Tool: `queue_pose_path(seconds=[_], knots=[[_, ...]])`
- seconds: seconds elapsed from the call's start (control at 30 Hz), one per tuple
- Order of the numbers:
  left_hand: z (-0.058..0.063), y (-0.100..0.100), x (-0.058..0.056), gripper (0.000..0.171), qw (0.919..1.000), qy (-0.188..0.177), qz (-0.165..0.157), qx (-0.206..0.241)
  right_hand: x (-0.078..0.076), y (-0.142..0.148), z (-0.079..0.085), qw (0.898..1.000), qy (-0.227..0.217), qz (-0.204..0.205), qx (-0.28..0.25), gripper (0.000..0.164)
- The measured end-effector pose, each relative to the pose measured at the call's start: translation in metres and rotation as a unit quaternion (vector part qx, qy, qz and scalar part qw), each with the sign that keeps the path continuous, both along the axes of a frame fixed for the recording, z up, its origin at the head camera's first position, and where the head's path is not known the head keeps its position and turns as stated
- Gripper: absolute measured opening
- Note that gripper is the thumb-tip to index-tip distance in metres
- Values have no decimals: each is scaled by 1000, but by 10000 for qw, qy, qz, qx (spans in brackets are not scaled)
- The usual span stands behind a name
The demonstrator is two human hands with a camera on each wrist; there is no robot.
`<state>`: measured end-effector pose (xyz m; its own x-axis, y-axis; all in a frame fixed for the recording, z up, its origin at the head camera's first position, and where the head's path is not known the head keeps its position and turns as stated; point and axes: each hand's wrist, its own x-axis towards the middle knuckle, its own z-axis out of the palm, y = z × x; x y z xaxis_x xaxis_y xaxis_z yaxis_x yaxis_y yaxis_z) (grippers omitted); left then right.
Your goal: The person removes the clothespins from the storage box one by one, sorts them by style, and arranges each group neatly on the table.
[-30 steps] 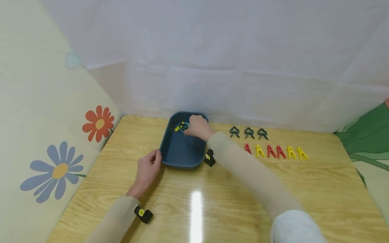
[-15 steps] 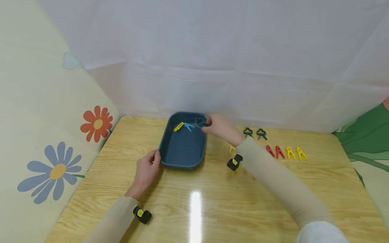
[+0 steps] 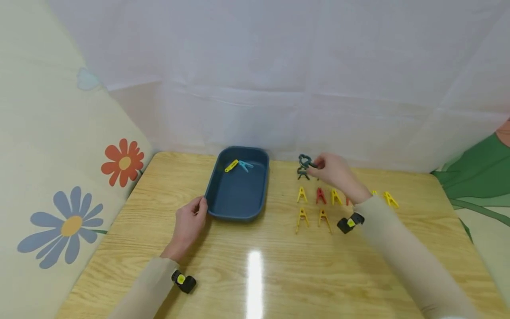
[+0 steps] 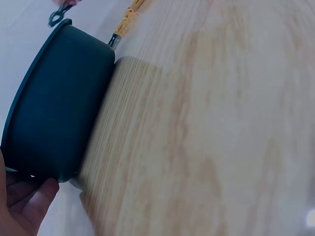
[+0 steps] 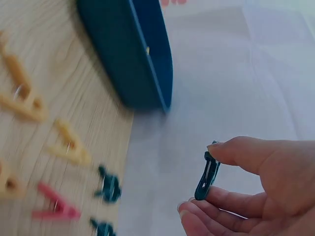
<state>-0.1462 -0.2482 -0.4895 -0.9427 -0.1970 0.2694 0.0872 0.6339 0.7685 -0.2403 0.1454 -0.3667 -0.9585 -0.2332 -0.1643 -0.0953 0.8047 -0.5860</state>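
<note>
My left hand (image 3: 190,219) grips the left side of a dark blue plastic bin (image 3: 239,197), thumb and fingers at its edge. Inside the bin lie a yellow clothespin (image 3: 231,166) and a light blue clothespin (image 3: 245,166). Between thumb and fingertips, my right hand (image 3: 338,174) pinches a dark green plant clip (image 5: 207,174), raised over the back of the table. Just below it in the head view sits another dark green clip (image 3: 303,173); more of that row is hidden behind the hand.
A row of yellow and red clothespins (image 3: 320,196) runs across the right half of the table (image 3: 223,274), partly covered by the right arm. Two orange-yellow clothespins (image 3: 302,217) lie nearer the front. A white sheet (image 3: 239,88) hangs behind the table's back edge.
My right hand has come out of the bin with the dark green clip and moved right, over the row of green clips. The left hand keeps its hold on the bin.
</note>
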Motion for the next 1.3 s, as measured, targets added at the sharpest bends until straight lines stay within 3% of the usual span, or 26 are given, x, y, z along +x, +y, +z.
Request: queue_pose_path(seconds=[0.4,0.77,0.97,1.3], knots=[[2,-1,-1,29,10000,56,-29,-40,5,70,-13,9981,-153,-599,42,53],[1,-2,-3,30,9999,45,-91,12,-7,110,-51,9949,-5,-1002,90,43],[0,-3,-4,28,9999,70,-97,-37,-9,120,-71,9913,150,-1253,363,36],[-2,-4,-3,29,9999,88,-135,-17,-8,121,-83,9792,400,-1520,1282,38]])
